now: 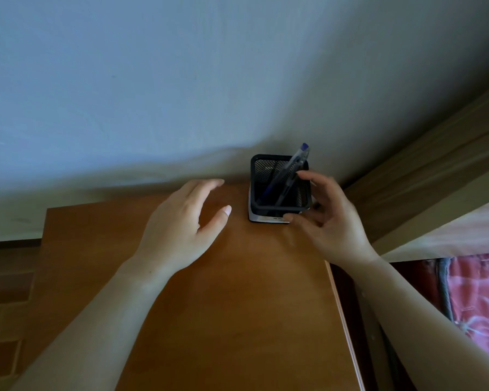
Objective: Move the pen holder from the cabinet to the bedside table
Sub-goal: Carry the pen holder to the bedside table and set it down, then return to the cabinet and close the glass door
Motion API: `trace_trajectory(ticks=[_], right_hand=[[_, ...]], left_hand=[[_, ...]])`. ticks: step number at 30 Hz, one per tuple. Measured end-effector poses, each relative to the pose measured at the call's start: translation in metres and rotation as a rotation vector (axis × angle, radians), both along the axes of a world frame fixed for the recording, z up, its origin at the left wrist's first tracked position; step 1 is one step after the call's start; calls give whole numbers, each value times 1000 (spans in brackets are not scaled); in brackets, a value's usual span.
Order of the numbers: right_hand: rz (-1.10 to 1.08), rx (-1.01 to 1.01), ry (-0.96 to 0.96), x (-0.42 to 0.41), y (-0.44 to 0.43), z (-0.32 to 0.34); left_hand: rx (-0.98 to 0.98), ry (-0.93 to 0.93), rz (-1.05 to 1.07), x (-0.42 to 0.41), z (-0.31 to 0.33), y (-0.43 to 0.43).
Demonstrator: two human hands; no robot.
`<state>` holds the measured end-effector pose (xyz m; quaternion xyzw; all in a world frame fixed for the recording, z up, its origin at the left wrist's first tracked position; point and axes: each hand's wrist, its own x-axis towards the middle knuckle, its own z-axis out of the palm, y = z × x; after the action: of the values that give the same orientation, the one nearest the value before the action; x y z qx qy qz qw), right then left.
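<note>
A black square mesh pen holder (pixel 268 176) with a pale base stands on the brown wooden cabinet top (pixel 226 292), at its far right corner near the wall. Two blue pens (pixel 290 170) lean inside it. My right hand (pixel 329 221) curls around the holder's right side, thumb at its front lower corner and fingertips at its rim; whether it grips is unclear. My left hand (pixel 187 221) hovers open over the cabinet top, a short way left of the holder and not touching it.
A pale wall (pixel 181 80) rises right behind the cabinet. A wooden frame (pixel 424 176) runs diagonally at the right. Below it lie a pale sheet and a pink patterned cloth (pixel 480 300). Wooden paneling (pixel 6 292) is at the left.
</note>
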<state>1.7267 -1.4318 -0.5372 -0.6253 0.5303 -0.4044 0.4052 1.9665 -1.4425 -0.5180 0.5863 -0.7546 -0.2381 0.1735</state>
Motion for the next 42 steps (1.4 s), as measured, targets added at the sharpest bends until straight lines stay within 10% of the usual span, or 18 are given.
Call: trace_trajectory(ticks=[12, 26, 42], right_hand=[[-127, 47, 137, -6, 16, 40], [4, 270, 259, 39, 67, 275], [355, 54, 190, 50, 107, 466]], left_hand=[[86, 34, 17, -3, 38, 13], [118, 30, 63, 5, 281, 63], [-112, 70, 395, 1, 469, 164]])
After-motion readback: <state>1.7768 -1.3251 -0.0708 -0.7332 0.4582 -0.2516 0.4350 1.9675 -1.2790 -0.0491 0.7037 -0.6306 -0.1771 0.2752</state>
